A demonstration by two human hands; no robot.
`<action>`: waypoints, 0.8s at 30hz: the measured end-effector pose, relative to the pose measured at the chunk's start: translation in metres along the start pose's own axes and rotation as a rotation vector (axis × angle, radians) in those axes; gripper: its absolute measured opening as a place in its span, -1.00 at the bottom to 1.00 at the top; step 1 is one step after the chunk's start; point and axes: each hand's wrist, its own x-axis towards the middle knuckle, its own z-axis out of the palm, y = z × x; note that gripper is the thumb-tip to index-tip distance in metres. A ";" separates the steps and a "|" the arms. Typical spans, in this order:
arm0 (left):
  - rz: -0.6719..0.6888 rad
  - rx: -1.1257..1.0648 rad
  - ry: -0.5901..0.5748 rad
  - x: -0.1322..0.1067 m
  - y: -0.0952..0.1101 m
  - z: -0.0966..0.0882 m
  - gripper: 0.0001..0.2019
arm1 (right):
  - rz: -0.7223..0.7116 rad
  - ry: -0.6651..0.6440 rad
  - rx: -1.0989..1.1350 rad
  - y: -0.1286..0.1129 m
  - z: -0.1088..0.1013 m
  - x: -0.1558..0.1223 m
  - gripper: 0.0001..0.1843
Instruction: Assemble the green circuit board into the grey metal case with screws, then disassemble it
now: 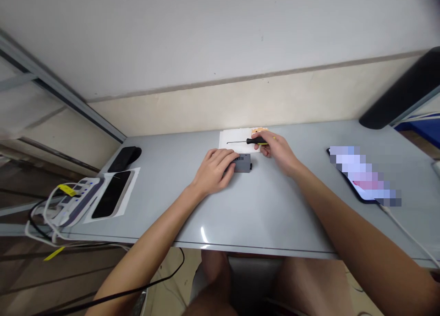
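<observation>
A small dark grey box with slots in its top rests on the grey table. Over its left part lies my left hand, fingers wrapped round it, so that end is hidden. My right hand grips a screwdriver by its black and yellow handle. The thin shaft points left, above and behind the box, and its tip is apart from the box. Beneath the screwdriver, a white sheet lies flat, with an orange-patterned piece at its right end, partly covered by my right hand.
On the left are a power strip with cables, a phone on white paper, and a black object. A lit phone with a cable lies at right. Behind it stands a black cylinder. A wall closes the table's back.
</observation>
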 end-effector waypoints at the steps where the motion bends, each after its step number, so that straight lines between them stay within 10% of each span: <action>1: 0.001 0.003 0.004 0.000 0.000 0.000 -0.69 | -0.011 0.014 0.060 -0.002 -0.003 0.001 -0.76; 24: 0.030 0.051 0.066 -0.001 0.000 -0.001 -0.65 | -0.002 0.156 0.261 -0.020 -0.028 -0.001 -0.85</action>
